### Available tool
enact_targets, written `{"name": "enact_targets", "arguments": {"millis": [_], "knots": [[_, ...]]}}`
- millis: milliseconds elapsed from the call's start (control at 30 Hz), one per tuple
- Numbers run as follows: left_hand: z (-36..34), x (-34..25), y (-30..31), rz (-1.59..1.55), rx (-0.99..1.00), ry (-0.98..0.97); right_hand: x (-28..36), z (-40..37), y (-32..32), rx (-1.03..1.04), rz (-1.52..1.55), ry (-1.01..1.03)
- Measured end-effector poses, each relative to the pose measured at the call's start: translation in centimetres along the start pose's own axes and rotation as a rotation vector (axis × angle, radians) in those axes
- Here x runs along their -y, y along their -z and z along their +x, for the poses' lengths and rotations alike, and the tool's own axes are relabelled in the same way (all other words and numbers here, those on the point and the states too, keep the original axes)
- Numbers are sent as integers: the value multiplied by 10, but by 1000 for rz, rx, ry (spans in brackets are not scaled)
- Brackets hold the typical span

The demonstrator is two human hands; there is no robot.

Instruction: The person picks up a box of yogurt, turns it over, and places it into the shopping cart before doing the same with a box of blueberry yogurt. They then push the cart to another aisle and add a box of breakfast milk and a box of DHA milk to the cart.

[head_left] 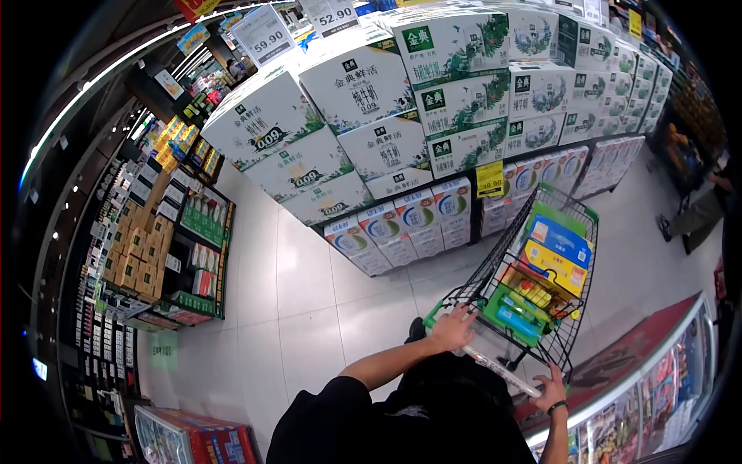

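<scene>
A shopping cart [485, 267] of black wire with green corners stands in front of me, angled up and to the right. My left hand [454, 329] is closed over the left end of its pale handle [498, 370]. At the right end, my right hand [550, 389] curls its fingers about the handle by the basket's edge, a dark band on its wrist. Inside the cart lie a blue box [560, 240], a yellow box [553, 267] below it, and green packages [519, 313] nearest the handle.
Stacked white-and-green milk cartons [375, 151] form a long display ahead, with price signs [264, 35] on top. A glass-topped freezer [634, 398] runs close on the right. Another person [699, 216] stands at far right. Shelves of boxes [139, 251] line the left; tiled floor [305, 271] lies between.
</scene>
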State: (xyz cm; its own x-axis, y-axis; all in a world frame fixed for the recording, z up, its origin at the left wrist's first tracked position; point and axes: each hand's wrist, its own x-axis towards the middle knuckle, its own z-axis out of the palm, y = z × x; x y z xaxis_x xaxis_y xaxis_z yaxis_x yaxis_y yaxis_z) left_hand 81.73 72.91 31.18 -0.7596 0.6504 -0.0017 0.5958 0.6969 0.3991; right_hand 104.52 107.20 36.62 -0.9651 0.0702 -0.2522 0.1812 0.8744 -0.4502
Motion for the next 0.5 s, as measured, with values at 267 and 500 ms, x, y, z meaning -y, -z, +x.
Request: {"name": "enact_targets", "arguments": {"millis": [267, 500], "knots": [[5, 3, 2, -21, -14, -38, 3, 1, 0, -53, 0, 41], [8, 3, 5, -49, 18, -29, -8, 0, -15, -78, -6, 8]]}}
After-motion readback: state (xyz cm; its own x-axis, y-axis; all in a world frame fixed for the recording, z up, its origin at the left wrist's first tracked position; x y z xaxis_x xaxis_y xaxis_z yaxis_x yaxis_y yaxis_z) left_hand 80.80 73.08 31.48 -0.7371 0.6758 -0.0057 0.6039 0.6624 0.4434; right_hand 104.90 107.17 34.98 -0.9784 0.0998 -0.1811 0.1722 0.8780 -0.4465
